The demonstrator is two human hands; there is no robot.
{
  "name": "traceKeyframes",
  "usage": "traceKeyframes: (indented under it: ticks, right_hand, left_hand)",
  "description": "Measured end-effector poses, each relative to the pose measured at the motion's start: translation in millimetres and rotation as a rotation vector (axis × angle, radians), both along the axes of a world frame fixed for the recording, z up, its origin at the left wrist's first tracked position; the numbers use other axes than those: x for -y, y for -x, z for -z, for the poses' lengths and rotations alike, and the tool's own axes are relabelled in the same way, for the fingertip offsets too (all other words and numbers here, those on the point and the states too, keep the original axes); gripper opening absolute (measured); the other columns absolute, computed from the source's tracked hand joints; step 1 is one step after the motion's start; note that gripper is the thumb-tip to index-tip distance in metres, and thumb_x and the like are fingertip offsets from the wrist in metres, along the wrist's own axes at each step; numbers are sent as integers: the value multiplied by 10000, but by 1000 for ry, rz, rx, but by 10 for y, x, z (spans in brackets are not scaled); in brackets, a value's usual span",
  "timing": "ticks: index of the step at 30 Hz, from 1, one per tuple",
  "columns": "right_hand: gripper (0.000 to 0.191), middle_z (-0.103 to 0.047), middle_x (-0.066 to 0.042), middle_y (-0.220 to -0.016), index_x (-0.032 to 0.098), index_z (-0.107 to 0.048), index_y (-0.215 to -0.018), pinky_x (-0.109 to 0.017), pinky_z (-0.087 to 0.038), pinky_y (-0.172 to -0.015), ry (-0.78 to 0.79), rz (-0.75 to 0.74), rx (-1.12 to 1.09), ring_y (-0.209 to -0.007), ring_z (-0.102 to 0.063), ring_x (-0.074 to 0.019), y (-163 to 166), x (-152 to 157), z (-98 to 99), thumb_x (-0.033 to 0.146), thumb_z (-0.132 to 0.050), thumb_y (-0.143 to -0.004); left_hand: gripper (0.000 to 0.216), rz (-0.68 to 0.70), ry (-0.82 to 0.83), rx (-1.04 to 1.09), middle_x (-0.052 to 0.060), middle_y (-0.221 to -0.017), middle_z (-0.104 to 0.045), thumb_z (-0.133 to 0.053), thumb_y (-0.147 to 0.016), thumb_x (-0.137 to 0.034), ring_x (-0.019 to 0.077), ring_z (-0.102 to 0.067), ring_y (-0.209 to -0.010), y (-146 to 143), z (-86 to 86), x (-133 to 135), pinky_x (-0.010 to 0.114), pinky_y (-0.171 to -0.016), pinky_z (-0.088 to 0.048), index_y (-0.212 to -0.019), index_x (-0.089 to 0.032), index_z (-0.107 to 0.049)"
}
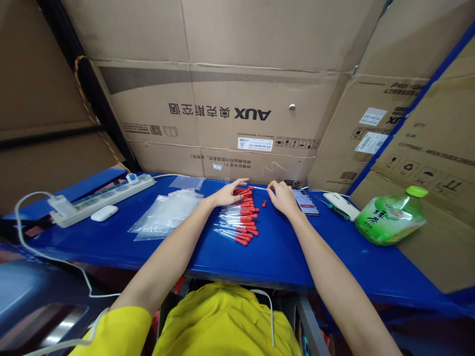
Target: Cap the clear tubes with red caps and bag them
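Observation:
Several clear thin tubes with red caps [241,220] lie in a row on the blue table [274,252]. My left hand [227,194] rests at the far end of the row, fingers stretched out over the red caps. My right hand [282,197] is just right of the row, fingers curled; between the two hands runs one thin clear tube [256,187], its ends at both hands' fingertips. A single loose red cap [264,203] lies on the table between my hands.
A pile of clear plastic bags [166,213] lies left of the tubes. A power strip [100,199] and white case [104,213] sit far left. A phone [306,202], a white device [341,205] and a green bottle [389,218] lie right. Cardboard boxes [237,113] wall the back.

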State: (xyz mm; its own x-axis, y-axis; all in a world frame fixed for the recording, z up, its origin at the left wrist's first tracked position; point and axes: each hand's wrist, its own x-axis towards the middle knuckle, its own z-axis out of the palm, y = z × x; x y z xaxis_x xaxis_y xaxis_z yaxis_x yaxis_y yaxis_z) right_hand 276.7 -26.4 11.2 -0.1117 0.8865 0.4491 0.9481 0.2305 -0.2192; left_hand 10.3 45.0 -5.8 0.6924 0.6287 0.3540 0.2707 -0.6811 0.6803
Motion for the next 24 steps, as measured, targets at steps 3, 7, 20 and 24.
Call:
traceKeyframes:
  ticks: [3, 7, 20, 24]
  right_hand:
    - [144, -732, -97, -1019, 225, -650, -1013, -367, -389, -874, -2, 10, -13, -1064, -613, -284, -15, 12, -7, 276, -516, -1028]
    - [146, -721, -102, -1007, 224, -656, -1011, -363, -396, -864, -14, 27, -23, -1046, -618, -281, -15, 26, -19, 273, -519, -1021]
    - [132, -727, -74, -973, 208, -660, -993, -325, -478, -879, -53, -178, -288, -918, -652, -216, 14, 17, -37, 288, -556, -988]
    - [168, -731, -67, -983, 212, -667, -971, -326, -508, -892, -140, -318, -435, -928, -665, -211, 172, 119, -141, 349, -572, -983]
  left_hand:
    - [622, -56, 115, 103, 139, -1500, -577, -496, -933, -291, 244, -650, -1276, -11, -29, -5, 450, -1068, -531, -1548, -261, -409]
    - [483, -282, 79, 115, 112, -1327, -701, -349, -965, -220, 207, -709, -1148, 31, -28, -116, 418, -1037, -553, -1394, -201, -571]
    - [361, -414, -332, -82, 98, -1233, -731, -511, -996, -396, 259, -670, -1152, 66, -261, 67, 421, -1064, -506, -1225, -194, -703]
    - [457, -99, -387, -119, 91, -1367, -671, -522, -1004, -501, 273, -592, -1294, -147, -493, 382, 425, -1133, -440, -1367, -249, -639]
